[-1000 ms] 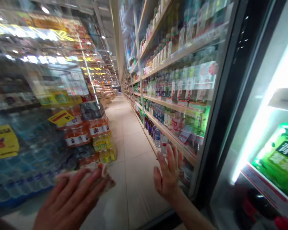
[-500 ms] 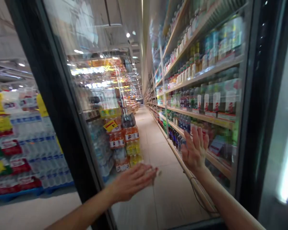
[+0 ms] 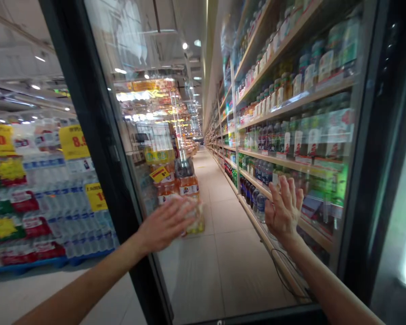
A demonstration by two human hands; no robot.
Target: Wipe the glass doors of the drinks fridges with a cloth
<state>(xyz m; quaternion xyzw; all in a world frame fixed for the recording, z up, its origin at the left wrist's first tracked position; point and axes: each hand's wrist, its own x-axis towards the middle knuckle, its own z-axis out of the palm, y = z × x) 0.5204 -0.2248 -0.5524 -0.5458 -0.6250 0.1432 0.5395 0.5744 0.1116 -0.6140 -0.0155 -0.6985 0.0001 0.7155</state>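
A tall glass cooler door (image 3: 196,113) with a black frame (image 3: 98,149) stands open in front of me. My left hand (image 3: 164,223) lies flat against the glass with fingers stretched out, pressing a pale cloth (image 3: 192,211) that shows blurred at the fingertips. My right hand (image 3: 284,210) rests palm-first on the same pane further right, fingers spread and upright, holding nothing. Both forearms reach in from the bottom of the view.
Shelves of bottled drinks (image 3: 291,149) show through the glass on the right, running down a long aisle floor (image 3: 223,253). Stacked packs of water (image 3: 54,216) with yellow price tags (image 3: 73,142) stand at the left. The cooler's dark door post (image 3: 375,158) is at the right.
My left hand has slid up and to the left across the glass with the cloth. My right hand has stayed flat on the pane, shifting slightly right.
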